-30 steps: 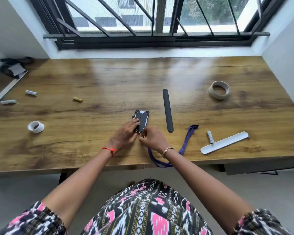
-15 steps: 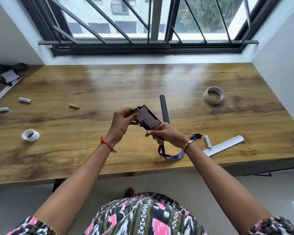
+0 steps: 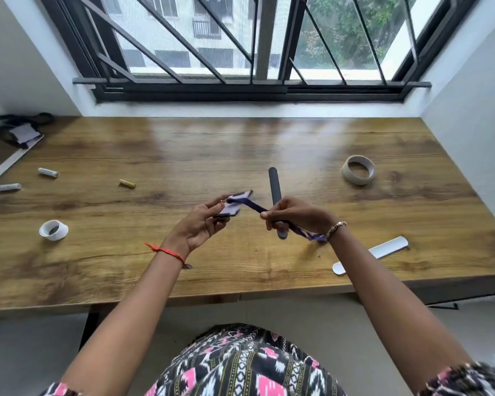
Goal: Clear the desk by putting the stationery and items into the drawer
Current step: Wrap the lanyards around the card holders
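Observation:
My left hand [image 3: 202, 222] grips a dark card holder [image 3: 236, 202] above the middle of the wooden desk [image 3: 183, 147]. Its purple lanyard [image 3: 255, 207] runs from the holder to my right hand [image 3: 296, 214], which pinches the strap; the rest trails under my right wrist. A black flat stick [image 3: 274, 184] lies on the desk behind my right hand, partly hidden by it. A white flat stick [image 3: 383, 248] lies at the front right. No drawer is visible.
A tape roll [image 3: 357, 170] sits at the right, a smaller white roll [image 3: 53, 230] at the left. Two white cylinders [image 3: 48, 172] [image 3: 7, 187] and a small yellow one [image 3: 127, 183] lie at the left. Dark items [image 3: 20, 130] fill the far left corner. White walls flank the desk.
Both hands lifted the card holder off the desk. My right hand has pulled the lanyard out to the right, and the holder has turned in my left hand.

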`<state>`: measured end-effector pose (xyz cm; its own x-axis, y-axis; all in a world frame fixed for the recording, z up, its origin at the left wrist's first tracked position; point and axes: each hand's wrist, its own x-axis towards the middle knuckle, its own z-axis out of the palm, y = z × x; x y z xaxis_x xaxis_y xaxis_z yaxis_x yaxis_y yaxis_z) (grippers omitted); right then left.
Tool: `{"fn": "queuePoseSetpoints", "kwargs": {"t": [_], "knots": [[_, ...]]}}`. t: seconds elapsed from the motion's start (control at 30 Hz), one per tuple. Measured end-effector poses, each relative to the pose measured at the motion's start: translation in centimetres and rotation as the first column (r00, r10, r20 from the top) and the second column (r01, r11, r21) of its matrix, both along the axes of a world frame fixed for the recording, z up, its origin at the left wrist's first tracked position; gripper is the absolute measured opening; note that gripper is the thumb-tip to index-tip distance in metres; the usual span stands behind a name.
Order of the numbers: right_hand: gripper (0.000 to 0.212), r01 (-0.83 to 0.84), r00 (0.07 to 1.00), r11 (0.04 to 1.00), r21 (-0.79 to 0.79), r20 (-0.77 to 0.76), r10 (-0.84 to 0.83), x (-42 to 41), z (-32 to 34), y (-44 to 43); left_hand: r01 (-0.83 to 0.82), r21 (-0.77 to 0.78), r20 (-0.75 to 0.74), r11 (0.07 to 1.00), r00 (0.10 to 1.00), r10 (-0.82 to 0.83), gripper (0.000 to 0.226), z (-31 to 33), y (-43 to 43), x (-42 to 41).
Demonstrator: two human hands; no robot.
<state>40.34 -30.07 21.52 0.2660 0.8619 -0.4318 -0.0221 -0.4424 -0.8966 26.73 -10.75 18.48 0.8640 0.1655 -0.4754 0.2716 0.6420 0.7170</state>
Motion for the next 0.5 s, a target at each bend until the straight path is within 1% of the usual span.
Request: {"fn": "queuePoseSetpoints", "kwargs": {"t": [0.07,0.1,0.13,0.17,0.2,0.23,0.3,0.37,0.43,0.5], "knots": [[0.023,0.101,0.986,0.995,0.023,0.134,-0.103,-0.2,-0.2,-0.2,-0.01,-0.21,-0.052,0.978,0.999,-0.001,0.02,-0.1,0.3,-0.5],[0.02,0.147,0.973,0.988,0.045,0.171,-0.152,-0.5,-0.1,-0.2,-0.003,-0.313,-0.084,0.95,0.996,-0.024,0.021,-0.2,0.3,-0.8],[0.019,0.187,0.962,0.98,0.072,0.189,-0.198,-0.8,-0.2,-0.2,0.006,-0.389,-0.094,0.921,0.995,-0.045,0.029,-0.2,-0.1,-1.0],[0.021,0.218,0.952,0.97,0.103,0.194,-0.235,-1.2,-0.1,0.0,0.019,-0.443,-0.077,0.896,0.995,-0.059,0.045,-0.2,-0.5,-1.2],[0.027,0.239,0.947,0.962,0.132,0.187,-0.261,-1.6,-0.2,0.1,0.029,-0.499,-0.047,0.866,0.997,-0.061,0.059,-0.3,-0.7,-1.3],[0.033,0.248,0.949,0.956,0.157,0.16,-0.273,-2.0,-0.3,0.2,0.029,-0.551,-0.024,0.834,0.998,-0.05,0.067,-0.4,-1.0,-1.2],[0.038,0.255,0.962,0.947,0.197,0.046,-0.269,-2.7,-0.6,0.3,0.018,-0.619,-0.009,0.785,1.0,-0.03,0.074,-0.4,-1.9,-1.1],[0.035,0.28,0.96,0.937,0.209,-0.051,-0.275,-3.4,-1.0,0.6,0.013,-0.664,-0.017,0.748,0.999,-0.032,0.076,-0.2,-2.8,-0.9],[0.032,0.314,0.949,0.926,0.208,-0.054,-0.31,-4.2,-1.2,1.0,0.013,-0.668,-0.033,0.744,0.998,-0.047,0.071,0.1,-3.5,-0.8],[0.026,0.36,0.931,0.906,0.223,-0.019,-0.365,-4.9,-1.3,1.3,0.008,-0.675,-0.061,0.737,0.996,-0.067,0.06,0.3,-4.0,-0.8]]}}
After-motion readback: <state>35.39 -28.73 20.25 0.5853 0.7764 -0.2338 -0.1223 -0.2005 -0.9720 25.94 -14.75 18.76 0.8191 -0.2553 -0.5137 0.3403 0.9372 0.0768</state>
